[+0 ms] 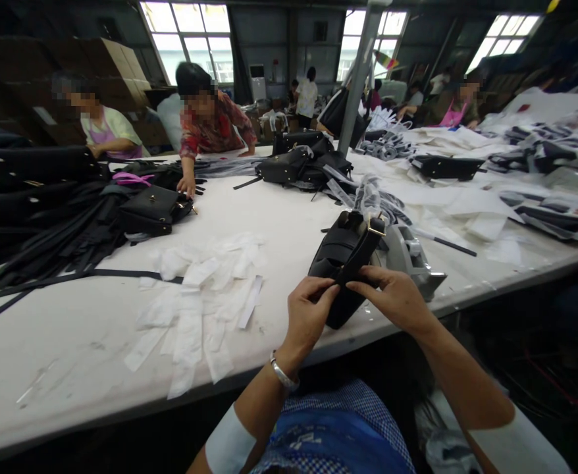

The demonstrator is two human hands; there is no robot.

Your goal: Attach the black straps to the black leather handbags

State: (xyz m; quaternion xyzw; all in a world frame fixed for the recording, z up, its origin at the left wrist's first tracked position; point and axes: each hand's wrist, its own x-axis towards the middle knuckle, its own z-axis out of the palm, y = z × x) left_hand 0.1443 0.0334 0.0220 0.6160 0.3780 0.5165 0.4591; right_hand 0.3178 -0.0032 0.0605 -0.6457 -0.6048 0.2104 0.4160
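A black handbag (336, 247) stands near the front edge of the white table. Across its side runs a black strap (361, 255) with a gold buckle (376, 226) at the upper end. My left hand (309, 309) pinches the strap's lower part against the bag, thumb and fingers together. From the other side my right hand (392, 293) grips the same strap, its thumb close to the left fingertips. What lies directly under the fingertips is hidden. Just beyond the right hand sits a grey tape dispenser (412, 253), partly covered by the bag.
White paper strips (195, 309) lie loosely left of the bag. A black bag (148, 209) rests beside a co-worker's hand (187, 184) across the table. Dark straps (86, 243) are heaped at left. A grey pole (358, 79) rises behind more black bags (289, 164).
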